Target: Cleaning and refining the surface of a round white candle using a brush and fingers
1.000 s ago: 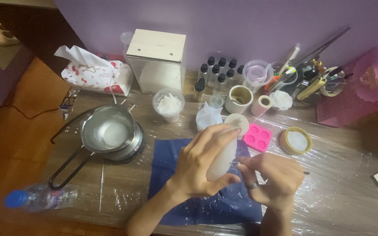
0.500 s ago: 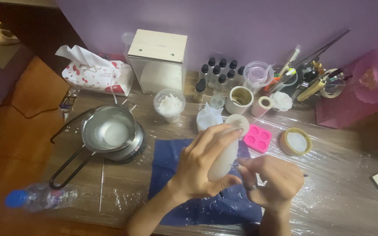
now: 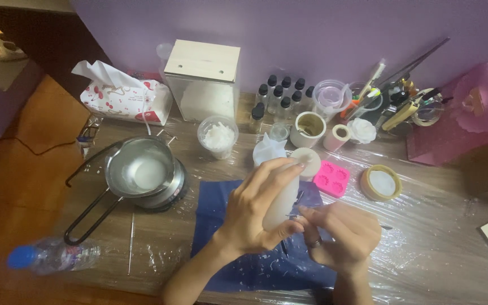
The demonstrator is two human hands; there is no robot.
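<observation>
My left hand (image 3: 258, 209) is wrapped around a white cylinder-shaped mould or candle (image 3: 285, 197), held tilted above a dark blue cloth (image 3: 238, 260). My right hand (image 3: 343, 234), with a ring on one finger, pinches a thin metal pin or wick at the cylinder's lower end. Both hands hover over the cloth at the table's front middle. Just beyond the cylinder's top lie a round white piece (image 3: 307, 161) and a pink silicone mould (image 3: 331, 178).
A steel pot of white wax (image 3: 139, 169) sits on a small burner to the left. A tissue box (image 3: 122, 96), wooden-lidded box (image 3: 203, 82), cup of wax flakes (image 3: 217, 136), dropper bottles (image 3: 280, 96), tool jars and tape roll (image 3: 380, 182) crowd the back. A plastic bottle (image 3: 52, 257) lies front left.
Hardly anything differs: both hands keep the cylinder in the same spot, with only slight finger shifts at its lower end.
</observation>
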